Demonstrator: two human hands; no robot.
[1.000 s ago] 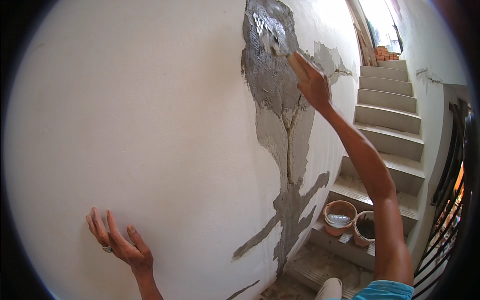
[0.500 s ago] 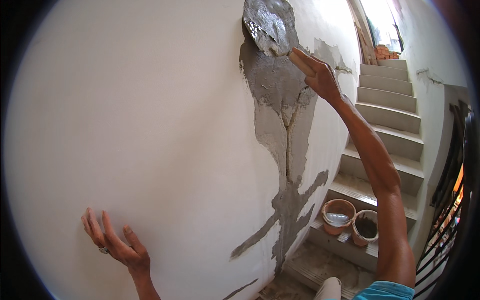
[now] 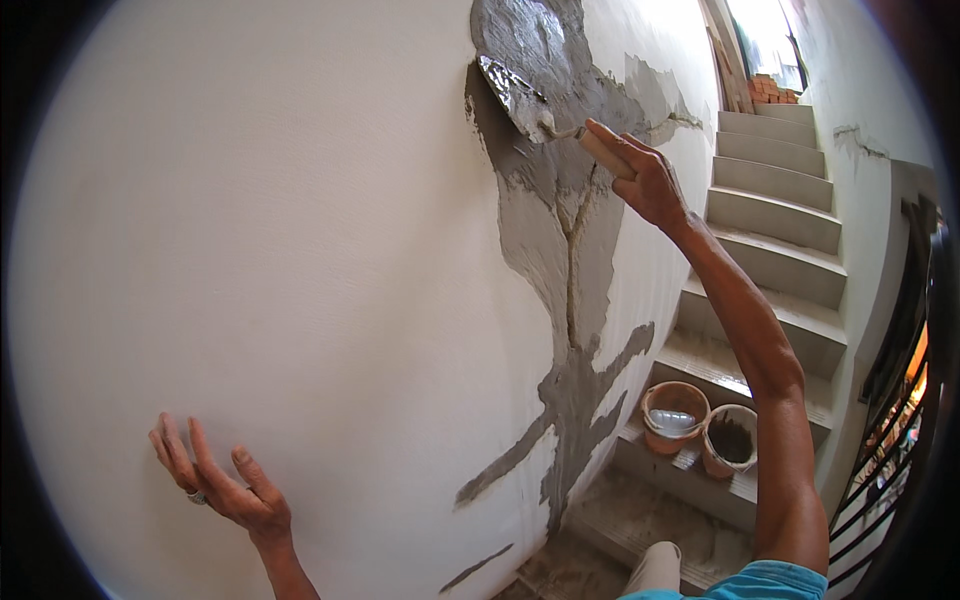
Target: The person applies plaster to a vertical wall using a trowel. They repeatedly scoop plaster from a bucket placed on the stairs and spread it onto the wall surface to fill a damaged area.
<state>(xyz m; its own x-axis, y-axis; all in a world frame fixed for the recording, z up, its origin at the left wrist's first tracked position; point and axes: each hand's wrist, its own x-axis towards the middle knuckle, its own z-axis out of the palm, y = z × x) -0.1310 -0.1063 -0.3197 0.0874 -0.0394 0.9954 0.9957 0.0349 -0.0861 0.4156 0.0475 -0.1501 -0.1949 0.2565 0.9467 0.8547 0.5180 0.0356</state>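
My right hand is closed round the handle of a trowel, with its index finger stretched along the grip. The trowel's wet, shiny blade lies tilted against a band of grey mortar on the white wall. Below the blade, a crack runs down through a grey, bared strip, forking near its top. At the lower left, my left hand, a ring on one finger, is held against or close to the wall with its fingers spread and nothing in it.
Stairs climb along the wall at the right. On one step stand two buckets, one holding a clear plastic thing, the other dark wet material. Black railings line the right side. Bricks are stacked at the top.
The trowel has moved down and slightly left over the mortar, leaving a smoother wet layer above it. My left hand has shifted a little left. The view has shifted slightly.
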